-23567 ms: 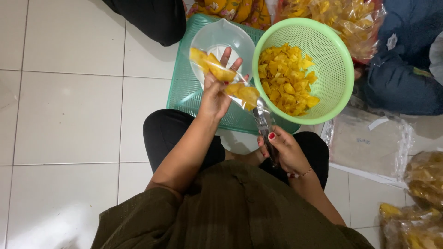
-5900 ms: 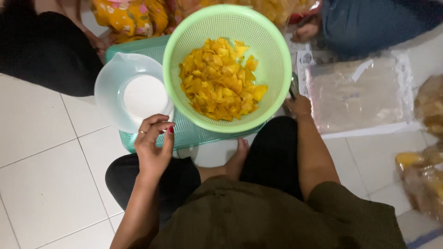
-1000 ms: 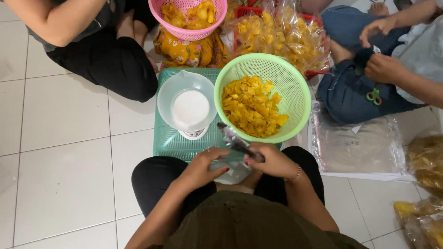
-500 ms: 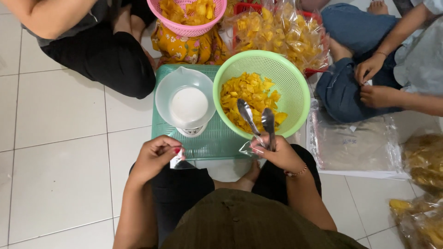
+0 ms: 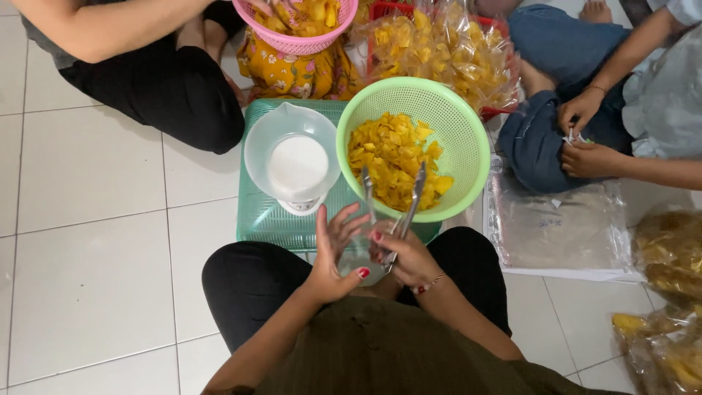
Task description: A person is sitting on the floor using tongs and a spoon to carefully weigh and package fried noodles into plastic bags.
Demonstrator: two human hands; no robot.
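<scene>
The person is sitting cross-legged on the tiled floor (image 5: 88,241), both forearms reaching forward and meeting over the lap. The left hand (image 5: 333,256) is turned palm inward, its fingers (image 5: 344,223) spreading upward while the thumb is pressing a small clear plastic bag (image 5: 360,257) from the side. The right hand (image 5: 409,257) is curling around the hinge end of metal tongs (image 5: 398,212) and is also touching the bag; the tong arms are standing apart, their tips lying over the yellow chips (image 5: 395,157) in the green colander (image 5: 468,139). The colander is resting on an overturned green crate (image 5: 256,216), just beside a clear measuring jug (image 5: 292,157) sitting on a white scale. Beyond the crate, bulging clear bags of chips (image 5: 439,51) are lying in a heap, beside a pink basket (image 5: 292,40). To the right, flat clear packets (image 5: 563,230) are lying on the floor, with more filled bags (image 5: 669,256) at the edge.
</scene>
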